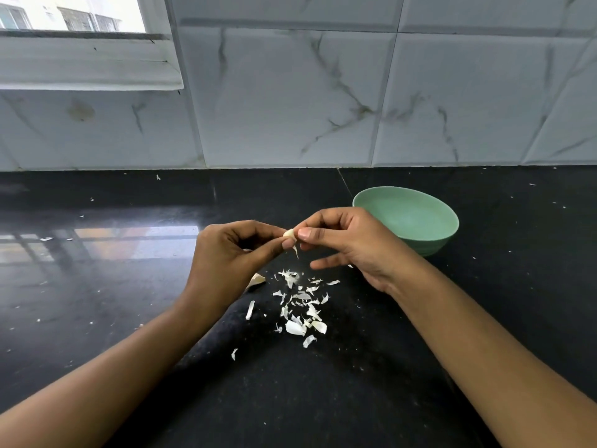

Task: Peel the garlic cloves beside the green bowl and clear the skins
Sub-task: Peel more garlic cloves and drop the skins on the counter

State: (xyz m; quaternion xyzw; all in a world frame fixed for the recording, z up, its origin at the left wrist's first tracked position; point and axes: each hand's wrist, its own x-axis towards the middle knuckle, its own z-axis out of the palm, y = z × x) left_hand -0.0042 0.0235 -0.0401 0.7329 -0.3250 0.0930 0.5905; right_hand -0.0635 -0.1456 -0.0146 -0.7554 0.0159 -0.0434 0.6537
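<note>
Peeling under way over a glossy black stone counter [97,286], skins not yet cleared.

Nearest lies a scatter of white papery garlic skins [300,305]. Above it, the left hand [226,257] and right hand [349,244] both pinch one small pale garlic clove [289,234] between thumb and forefinger, a strip of skin dangling. Just beyond the right hand sits the round pale green bowl [442,237]. The next move likely calls for pulling that strip free.

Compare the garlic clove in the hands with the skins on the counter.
The garlic clove is held up, pinched between left hand and right hand; the skins lie loose on the counter. The clove is one plump piece; the skins are many thin flakes. Both are whitish.
</note>
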